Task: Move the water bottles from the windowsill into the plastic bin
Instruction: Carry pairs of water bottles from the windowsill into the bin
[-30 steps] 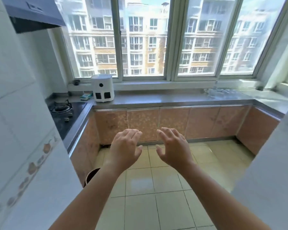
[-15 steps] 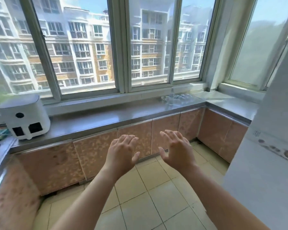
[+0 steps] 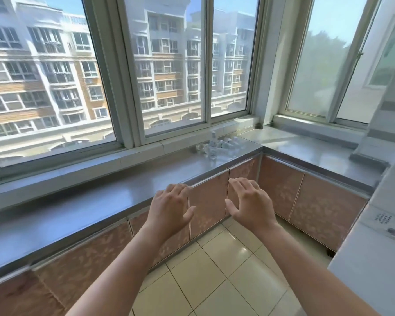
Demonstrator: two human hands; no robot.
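A: Head view: holding out both bare forearms, palms down. Keeping the left hand (image 3: pixel 171 207) slack, fingers loosely spread, gripping nothing, hanging over the grey countertop (image 3: pixel 82 208) edge.

B: And hovering the right hand (image 3: pixel 249 205) just beside it, fingers fanned wide and lightly bent, thumb out, carrying nothing, in front of the pinkish cabinet doors (image 3: pixel 281 190).

A: Seeing the water bottles (image 3: pixel 219 147) well apart from both hands, clustered on the counter near the corner, just below the window (image 3: pixel 176 69). One standing upright, the rest lying down.

B: Looking down at tiled floor (image 3: pixel 214 274) under the arms.
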